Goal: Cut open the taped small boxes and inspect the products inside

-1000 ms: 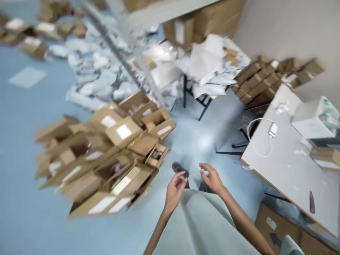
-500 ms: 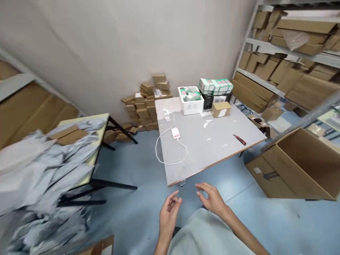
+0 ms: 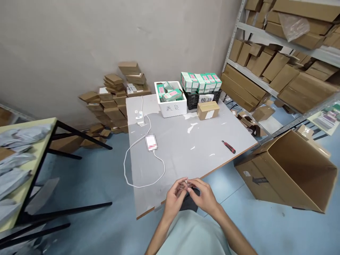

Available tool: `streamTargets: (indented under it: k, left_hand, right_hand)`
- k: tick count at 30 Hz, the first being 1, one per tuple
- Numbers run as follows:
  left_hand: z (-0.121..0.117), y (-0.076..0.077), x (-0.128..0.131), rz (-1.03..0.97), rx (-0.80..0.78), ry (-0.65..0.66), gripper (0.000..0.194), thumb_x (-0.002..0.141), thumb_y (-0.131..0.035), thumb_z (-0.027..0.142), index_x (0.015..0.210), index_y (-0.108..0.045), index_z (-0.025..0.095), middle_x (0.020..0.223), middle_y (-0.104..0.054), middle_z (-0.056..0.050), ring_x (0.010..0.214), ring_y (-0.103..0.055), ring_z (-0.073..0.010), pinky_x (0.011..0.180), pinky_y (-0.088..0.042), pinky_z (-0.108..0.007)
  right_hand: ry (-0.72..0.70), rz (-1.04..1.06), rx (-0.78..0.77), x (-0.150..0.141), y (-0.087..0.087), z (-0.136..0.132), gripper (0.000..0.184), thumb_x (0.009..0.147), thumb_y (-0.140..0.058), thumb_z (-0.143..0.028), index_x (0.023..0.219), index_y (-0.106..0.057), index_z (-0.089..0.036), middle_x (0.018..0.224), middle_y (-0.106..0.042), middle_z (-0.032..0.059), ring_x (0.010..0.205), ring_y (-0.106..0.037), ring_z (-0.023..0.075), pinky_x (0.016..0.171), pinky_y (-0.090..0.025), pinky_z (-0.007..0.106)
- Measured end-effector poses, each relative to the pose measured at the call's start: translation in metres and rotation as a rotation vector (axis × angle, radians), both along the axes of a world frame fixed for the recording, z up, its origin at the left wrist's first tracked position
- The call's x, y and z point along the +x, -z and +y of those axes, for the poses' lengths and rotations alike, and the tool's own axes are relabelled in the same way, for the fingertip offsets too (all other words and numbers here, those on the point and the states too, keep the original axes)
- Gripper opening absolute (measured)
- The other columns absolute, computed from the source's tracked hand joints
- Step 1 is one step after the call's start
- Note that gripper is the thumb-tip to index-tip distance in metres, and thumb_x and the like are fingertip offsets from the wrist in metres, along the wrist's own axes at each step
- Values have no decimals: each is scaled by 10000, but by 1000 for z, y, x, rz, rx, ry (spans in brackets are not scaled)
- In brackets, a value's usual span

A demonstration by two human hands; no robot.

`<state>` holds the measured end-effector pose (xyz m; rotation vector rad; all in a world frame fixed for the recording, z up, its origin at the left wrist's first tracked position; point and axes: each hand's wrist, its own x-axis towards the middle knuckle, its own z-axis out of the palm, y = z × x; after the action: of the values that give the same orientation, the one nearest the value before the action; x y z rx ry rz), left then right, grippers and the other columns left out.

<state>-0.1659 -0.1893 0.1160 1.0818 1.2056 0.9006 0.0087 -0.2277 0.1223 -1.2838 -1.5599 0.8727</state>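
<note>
My left hand (image 3: pixel 175 195) and my right hand (image 3: pixel 203 193) meet in front of my body, at the near edge of the grey-topped table (image 3: pixel 180 156). Their fingertips are pinched together and touch each other. A small pale bit seems to show between them, too small to name. On the tabletop, a white phone-sized device (image 3: pixel 151 142) lies with a white cable (image 3: pixel 143 185) looping past the left edge. A red and black box cutter (image 3: pixel 228 146) rests toward the right. Behind stand a white foam box (image 3: pixel 173 109) of green-and-white cartons and a small brown carton (image 3: pixel 208 110).
A black crate (image 3: pixel 191 100) of green-and-white boxes stands by the wall. On the floor at right is a large open cardboard box (image 3: pixel 281 173), below metal shelving (image 3: pixel 265 35). A yellow table (image 3: pixel 39 132) with grey bags is at left; flat cartons (image 3: pixel 113 106) pile behind.
The view has swung right, from the floor with open boxes and bags to the grey table, which is now closer. My hands were apart with fingers spread or curled; now their fingertips meet.
</note>
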Motion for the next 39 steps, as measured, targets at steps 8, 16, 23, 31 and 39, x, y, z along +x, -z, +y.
streamTargets:
  k: [8,16,23,31,39]
  left_hand:
    - [157,9,-14,72,38,-191,501,820,-866,573,1202,-829,251,1021,-802,-73,1026,-814,-269,1014,-695,-417]
    - [350,9,-21,265,195,-329,542,858,-818,555,1300,-771,245,1352,-798,-152,1285,-783,-345,1042,-704,-494]
    - [575,-16,3,658,459,-297,551,872,-796,165,1411,-696,227,1529,-607,-156,1522,-607,-360,1288,-546,-533]
    - [725,10,12,826,292,-194,729,783,-780,-76,1461,-584,107,1650,-548,-232,1609,-499,-377,1414,-353,-583]
    - [729,29,-16,955,319,-93,685,818,-880,54,1463,-663,133,1473,-697,-167,1462,-657,-389,1307,-499,-527]
  right_hand:
    - [-43,-92,-96,38,-4,160,328,1140,-633,-313,1406,-823,-287,1232,-870,97,1036,-866,251,989,-731,406]
    - [-20,-162,-82,94,-2,380,358,1099,-661,-322,1422,-807,-269,1298,-868,116,1039,-856,263,1010,-719,439]
    - [-25,-454,-121,82,-15,663,461,1110,-596,-250,1537,-687,-101,1567,-744,231,1311,-797,331,1253,-600,500]
    - [-83,-684,-329,56,17,814,623,1086,-512,-138,1697,-452,-31,1749,-538,334,1548,-653,454,1324,-500,656]
    - [-128,-570,-197,48,45,837,622,1089,-450,-121,1702,-538,-69,1581,-715,274,1499,-690,424,1289,-543,626]
